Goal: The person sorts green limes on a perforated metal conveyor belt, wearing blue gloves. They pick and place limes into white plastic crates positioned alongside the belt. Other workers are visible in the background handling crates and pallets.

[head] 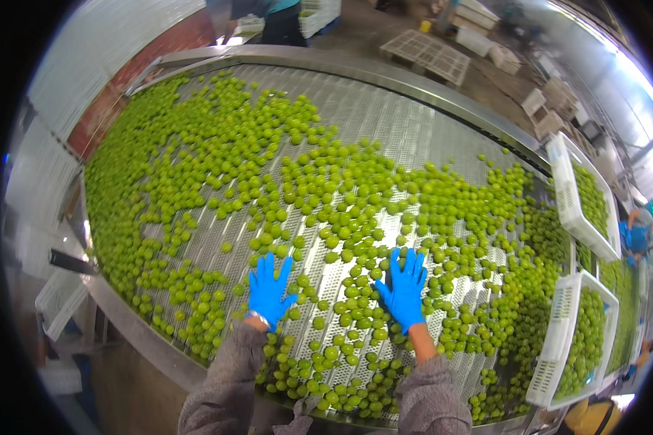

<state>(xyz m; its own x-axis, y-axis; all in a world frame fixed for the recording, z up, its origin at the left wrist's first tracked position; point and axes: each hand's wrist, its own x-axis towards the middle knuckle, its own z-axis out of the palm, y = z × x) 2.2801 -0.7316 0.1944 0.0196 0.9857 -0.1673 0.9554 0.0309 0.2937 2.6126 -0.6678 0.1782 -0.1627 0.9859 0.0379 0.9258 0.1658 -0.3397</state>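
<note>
Many small round green fruits [359,209] lie spread over a perforated metal sorting table [370,111]. My left hand [270,293], in a blue glove, is spread palm down among the fruits at the near middle. To its right, my right hand [404,288], gloved the same way, also has its fingers apart, with fruits on both sides of it. Neither hand holds a fruit. Whether the palms press on the fruits or the metal, I cannot tell. The fruits lie thickest at the table's left end and along its right end.
Two white plastic crates of green fruits, one farther [568,190] and one nearer [560,337], stand at the right end. A raised metal rim [359,65] borders the table. Beyond it are a slatted pallet [427,54] and a person [283,24]. More people work at far right.
</note>
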